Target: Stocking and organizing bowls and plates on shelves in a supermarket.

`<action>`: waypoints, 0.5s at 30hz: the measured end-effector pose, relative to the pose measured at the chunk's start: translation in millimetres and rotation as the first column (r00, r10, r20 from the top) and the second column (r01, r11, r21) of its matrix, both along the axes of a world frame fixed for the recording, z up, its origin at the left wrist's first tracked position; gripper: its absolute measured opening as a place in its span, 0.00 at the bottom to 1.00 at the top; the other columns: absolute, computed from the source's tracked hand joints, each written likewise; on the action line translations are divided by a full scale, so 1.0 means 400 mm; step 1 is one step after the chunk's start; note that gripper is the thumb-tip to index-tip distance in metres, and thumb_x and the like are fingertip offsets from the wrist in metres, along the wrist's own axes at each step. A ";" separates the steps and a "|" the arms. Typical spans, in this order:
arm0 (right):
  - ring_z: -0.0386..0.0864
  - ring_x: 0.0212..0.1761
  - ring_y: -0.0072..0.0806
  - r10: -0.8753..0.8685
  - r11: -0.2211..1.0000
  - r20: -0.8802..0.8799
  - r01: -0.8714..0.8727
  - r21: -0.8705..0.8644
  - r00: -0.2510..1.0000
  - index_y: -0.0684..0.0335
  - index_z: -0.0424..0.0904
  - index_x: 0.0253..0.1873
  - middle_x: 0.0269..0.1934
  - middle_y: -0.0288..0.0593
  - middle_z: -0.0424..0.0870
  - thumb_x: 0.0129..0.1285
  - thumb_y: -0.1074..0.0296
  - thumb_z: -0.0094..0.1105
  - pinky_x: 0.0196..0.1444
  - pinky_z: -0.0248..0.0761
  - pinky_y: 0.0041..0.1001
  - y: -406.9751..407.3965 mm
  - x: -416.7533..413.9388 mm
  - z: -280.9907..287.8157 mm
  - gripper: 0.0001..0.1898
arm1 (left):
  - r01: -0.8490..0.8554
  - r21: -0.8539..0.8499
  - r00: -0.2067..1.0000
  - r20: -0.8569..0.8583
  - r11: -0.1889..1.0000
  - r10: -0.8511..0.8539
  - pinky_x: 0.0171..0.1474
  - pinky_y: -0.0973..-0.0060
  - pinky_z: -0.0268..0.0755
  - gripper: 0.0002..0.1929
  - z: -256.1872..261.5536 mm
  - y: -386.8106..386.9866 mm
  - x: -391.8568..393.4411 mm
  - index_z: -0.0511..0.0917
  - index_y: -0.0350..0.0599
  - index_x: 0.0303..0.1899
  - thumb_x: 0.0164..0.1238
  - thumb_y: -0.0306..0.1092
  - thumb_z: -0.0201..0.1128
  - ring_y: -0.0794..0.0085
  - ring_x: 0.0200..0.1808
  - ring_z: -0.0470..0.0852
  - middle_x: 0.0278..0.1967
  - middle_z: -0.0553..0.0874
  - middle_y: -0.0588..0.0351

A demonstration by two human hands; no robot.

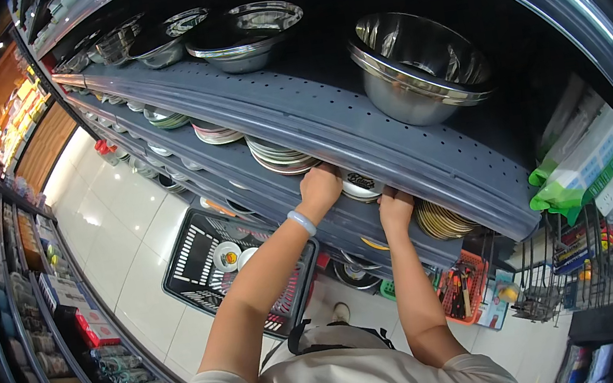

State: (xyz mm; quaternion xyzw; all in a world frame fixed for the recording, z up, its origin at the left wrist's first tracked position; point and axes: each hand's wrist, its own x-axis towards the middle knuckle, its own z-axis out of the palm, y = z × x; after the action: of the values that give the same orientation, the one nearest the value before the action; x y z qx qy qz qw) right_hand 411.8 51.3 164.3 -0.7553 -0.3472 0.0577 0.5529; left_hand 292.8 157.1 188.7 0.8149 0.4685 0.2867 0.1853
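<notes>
Under the lip of the upper shelf, a white plate [361, 181] with black lettering lies on top of a stack of plates. My left hand [323, 190], a pale bangle on its wrist, grips the plate's left edge. On the opposite edge my right hand [396, 209] is closed, its fingertips partly hidden by the shelf lip. A taller stack of plates [280, 154] stands left of my left hand. Gold-brown dishes [444, 219] are stacked close to the right of my right hand. Below my left forearm, a black shopping basket [188, 267] holds a small white dish [227, 256] with a printed picture and another white dish.
Stainless steel basins [416, 91] stand on the perforated upper shelf [322, 92], above my hands. Lower shelves hold more dishes. An orange basket of tools [465, 292] and hanging wire racks [543, 287] are at the right. Another stocked shelf [37, 323] lines the tiled aisle [118, 230].
</notes>
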 end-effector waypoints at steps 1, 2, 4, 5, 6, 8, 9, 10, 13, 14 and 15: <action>0.72 0.16 0.27 0.006 1.000 -0.001 -0.006 -0.001 1.000 0.67 0.68 0.44 0.15 0.42 0.72 0.61 0.64 0.45 0.21 0.65 0.26 0.002 0.006 -0.007 0.12 | 0.009 0.008 1.000 -0.016 1.000 -0.009 0.34 0.58 0.72 0.10 0.001 -0.001 -0.001 0.76 0.40 0.33 0.52 0.34 0.52 0.48 0.30 0.79 0.25 0.79 0.40; 0.72 0.17 0.26 -0.007 1.000 0.112 0.008 -0.004 0.994 0.67 0.68 0.44 0.16 0.43 0.73 0.61 0.65 0.46 0.22 0.65 0.25 0.004 0.010 -0.011 0.12 | 0.017 0.022 1.000 -0.022 1.000 -0.017 0.34 0.58 0.72 0.10 0.002 -0.002 -0.001 0.75 0.39 0.32 0.52 0.34 0.52 0.48 0.30 0.79 0.25 0.79 0.40; 0.71 0.18 0.26 -0.006 1.000 0.224 0.009 -0.013 0.975 0.68 0.68 0.44 0.18 0.43 0.73 0.61 0.65 0.47 0.22 0.64 0.24 0.006 0.011 -0.018 0.12 | 0.001 0.010 1.000 -0.030 1.000 -0.001 0.34 0.58 0.72 0.10 0.004 -0.005 -0.002 0.75 0.38 0.31 0.52 0.34 0.51 0.48 0.29 0.79 0.25 0.79 0.40; 0.70 0.18 0.25 0.006 0.998 0.103 -0.011 0.055 0.995 0.69 0.68 0.43 0.19 0.44 0.73 0.60 0.67 0.49 0.23 0.63 0.25 0.003 0.013 -0.019 0.11 | 0.002 -0.010 1.000 -0.016 1.000 -0.002 0.34 0.58 0.72 0.10 0.006 -0.010 -0.001 0.75 0.38 0.31 0.53 0.34 0.51 0.48 0.29 0.79 0.24 0.79 0.39; 0.70 0.18 0.25 0.045 0.989 -0.034 -0.040 0.142 0.998 0.70 0.68 0.43 0.21 0.44 0.73 0.59 0.69 0.50 0.23 0.63 0.25 0.002 0.011 -0.019 0.11 | -0.035 -0.015 0.999 -0.016 0.999 0.035 0.34 0.58 0.72 0.10 0.009 -0.013 -0.002 0.75 0.38 0.31 0.53 0.34 0.51 0.48 0.29 0.79 0.24 0.79 0.39; 0.72 0.28 0.33 0.009 0.986 0.184 -0.040 0.163 0.983 0.72 0.67 0.46 0.31 0.50 0.75 0.55 0.73 0.53 0.35 0.66 0.31 0.003 0.013 -0.009 0.15 | 0.046 -0.070 0.999 0.017 0.996 -0.045 0.33 0.57 0.71 0.11 0.020 -0.027 -0.020 0.74 0.38 0.33 0.54 0.36 0.51 0.47 0.28 0.78 0.24 0.79 0.38; 0.73 0.33 0.37 -0.021 0.980 0.274 -0.035 0.197 0.962 0.72 0.66 0.48 0.35 0.52 0.75 0.55 0.73 0.53 0.41 0.65 0.32 -0.001 0.008 0.000 0.16 | 0.026 -0.033 0.992 0.128 0.999 -0.022 0.33 0.56 0.70 0.12 0.025 -0.044 -0.030 0.73 0.39 0.36 0.55 0.38 0.52 0.47 0.29 0.78 0.25 0.79 0.39; 0.72 0.37 0.39 0.006 0.976 0.300 -0.071 0.206 0.954 0.72 0.65 0.49 0.37 0.54 0.74 0.55 0.73 0.54 0.45 0.64 0.33 -0.011 0.003 0.012 0.18 | 0.022 -0.017 0.978 0.206 1.000 -0.018 0.31 0.61 0.69 0.12 0.030 -0.064 -0.043 0.73 0.38 0.38 0.56 0.36 0.52 0.50 0.26 0.77 0.23 0.78 0.42; 0.73 0.35 0.31 0.010 0.899 0.124 -0.063 0.433 0.992 0.73 0.65 0.50 0.37 0.48 0.76 0.56 0.74 0.52 0.42 0.66 0.26 -0.010 -0.046 0.058 0.17 | 0.038 -0.022 0.923 0.385 0.999 -0.026 0.28 0.69 0.68 0.12 0.032 -0.117 -0.137 0.73 0.38 0.42 0.58 0.33 0.53 0.58 0.21 0.76 0.21 0.78 0.46; 0.71 0.30 0.24 0.055 0.917 0.004 -0.052 0.396 0.998 0.72 0.66 0.50 0.32 0.43 0.75 0.57 0.75 0.52 0.36 0.64 0.21 -0.036 -0.074 0.071 0.15 | 0.092 -0.034 0.877 0.477 0.995 -0.065 0.26 0.74 0.67 0.12 0.020 -0.138 -0.177 0.73 0.39 0.44 0.59 0.32 0.53 0.64 0.18 0.74 0.20 0.78 0.49; 0.69 0.25 0.18 0.083 0.933 -0.153 -0.023 0.359 0.985 0.70 0.68 0.50 0.27 0.37 0.75 0.58 0.75 0.51 0.31 0.63 0.16 -0.068 -0.108 0.081 0.14 | 0.074 -0.042 0.879 0.475 0.996 -0.045 0.26 0.74 0.67 0.12 -0.001 -0.151 -0.222 0.73 0.39 0.44 0.59 0.32 0.53 0.64 0.18 0.74 0.20 0.78 0.49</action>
State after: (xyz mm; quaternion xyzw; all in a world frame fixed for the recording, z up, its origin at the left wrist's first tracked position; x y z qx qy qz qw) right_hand 368.7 24.2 196.9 -0.6257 -0.3249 0.0716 0.7056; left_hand 204.1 96.8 188.2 0.7283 0.3921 0.4571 0.3267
